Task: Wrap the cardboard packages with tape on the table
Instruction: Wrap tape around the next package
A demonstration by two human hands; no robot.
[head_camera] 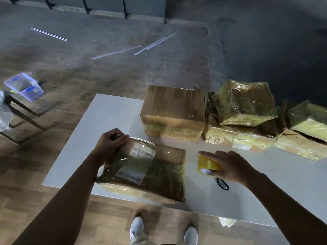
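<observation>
at centre left, the left hand (111, 144) curled its fingers on the top-left corner of the flat package (150, 174), low centre on the table (113, 114); it wanted pinning flat before taping. right of it, the right hand (230, 167) clasped the tape roll (208, 164), index finger straight, thumb and loose tape end hidden.

Dim light. Stained grey concrete floor (159, 71) with loose white strips (116, 52); wood-plank flooring (31, 160) nearer. White tabletop (113, 114) centre. Metal-legged stand (26, 112) at left bears a clear plastic box (24, 87).
</observation>
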